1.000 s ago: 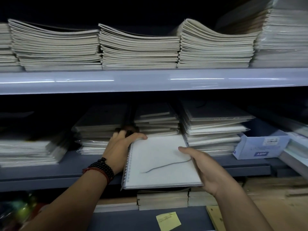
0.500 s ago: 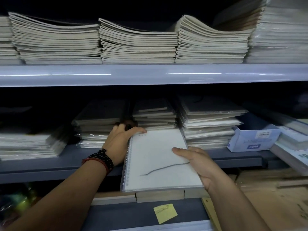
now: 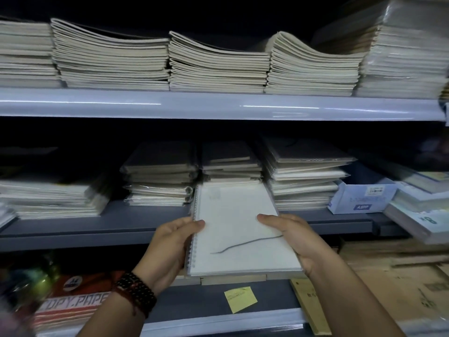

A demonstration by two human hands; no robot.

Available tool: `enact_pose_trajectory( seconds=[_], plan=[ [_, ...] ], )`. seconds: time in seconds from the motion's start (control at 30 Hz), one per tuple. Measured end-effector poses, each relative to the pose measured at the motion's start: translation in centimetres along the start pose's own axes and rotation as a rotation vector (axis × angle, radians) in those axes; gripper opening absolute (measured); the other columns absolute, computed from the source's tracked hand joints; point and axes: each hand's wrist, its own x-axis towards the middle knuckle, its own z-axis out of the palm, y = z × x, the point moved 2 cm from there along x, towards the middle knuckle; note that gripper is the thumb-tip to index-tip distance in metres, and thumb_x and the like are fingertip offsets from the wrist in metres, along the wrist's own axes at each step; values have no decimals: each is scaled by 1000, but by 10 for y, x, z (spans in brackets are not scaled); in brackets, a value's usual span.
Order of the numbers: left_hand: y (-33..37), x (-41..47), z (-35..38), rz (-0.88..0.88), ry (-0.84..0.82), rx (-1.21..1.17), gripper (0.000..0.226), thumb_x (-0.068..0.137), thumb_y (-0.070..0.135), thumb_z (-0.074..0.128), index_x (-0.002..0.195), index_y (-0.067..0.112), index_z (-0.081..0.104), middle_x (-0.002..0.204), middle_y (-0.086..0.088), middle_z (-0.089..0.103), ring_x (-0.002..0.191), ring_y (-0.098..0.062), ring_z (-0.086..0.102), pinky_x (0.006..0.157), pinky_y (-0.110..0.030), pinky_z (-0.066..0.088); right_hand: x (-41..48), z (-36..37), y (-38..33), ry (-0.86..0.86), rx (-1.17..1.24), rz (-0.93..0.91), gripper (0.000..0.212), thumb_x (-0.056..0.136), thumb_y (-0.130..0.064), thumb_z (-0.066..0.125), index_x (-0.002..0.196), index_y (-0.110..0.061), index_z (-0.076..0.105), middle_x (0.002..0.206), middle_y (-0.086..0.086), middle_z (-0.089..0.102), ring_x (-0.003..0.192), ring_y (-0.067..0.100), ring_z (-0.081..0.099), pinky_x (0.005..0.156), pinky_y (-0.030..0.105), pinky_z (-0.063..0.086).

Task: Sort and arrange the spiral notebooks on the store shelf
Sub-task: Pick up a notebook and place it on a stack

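A white spiral notebook (image 3: 239, 229) is gripped by both hands, coil to the left. Its coil edge is clasped by the left hand (image 3: 170, 246), thumb laid on the cover and fingers curled beneath; the opposite edge is clasped likewise by the right hand (image 3: 300, 242). The notebook is held over the front lip of the middle shelf (image 3: 97, 231), its far end at the centre stack (image 3: 230, 166). "ASPP" is read on a blue box (image 3: 362, 198) at 3 o'clock, "OPY.PAPE" on a red pack (image 3: 75, 300) at 8 o'clock; writing on the sticky note (image 3: 240, 299) at 6 o'clock cannot be read.
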Motion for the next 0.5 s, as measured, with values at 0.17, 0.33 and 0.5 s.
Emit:
enact_pose_trajectory(
  seconds=[0.17,0.33,0.5],
  plan=[
    [2,-13,-2,-77,-33,85,22,93,6,63,107,-9,70,109,-27,72,98,-38,67,102,-54,47,-10,-2,0,6,-91,5,33,85,-22,75,109,0,72,97,16,77,81,31,75,66,34,59],
    [11,-26,-10,-65,-67,142,15,93,7,63,98,-1,74,102,-23,74,76,-24,69,68,-33,57,-22,7,-1,-27,-94,-15,27,87,-20,72,105,0,73,93,18,77,71,29,74,56,30,57],
    [25,-37,-15,39,-56,128,17,96,15,63,107,8,75,107,-15,76,87,-23,72,73,-34,56,-31,22,-3,-6,-10,-142,15,88,-19,72,101,-12,71,89,8,78,73,22,75,60,31,57]
  ],
)
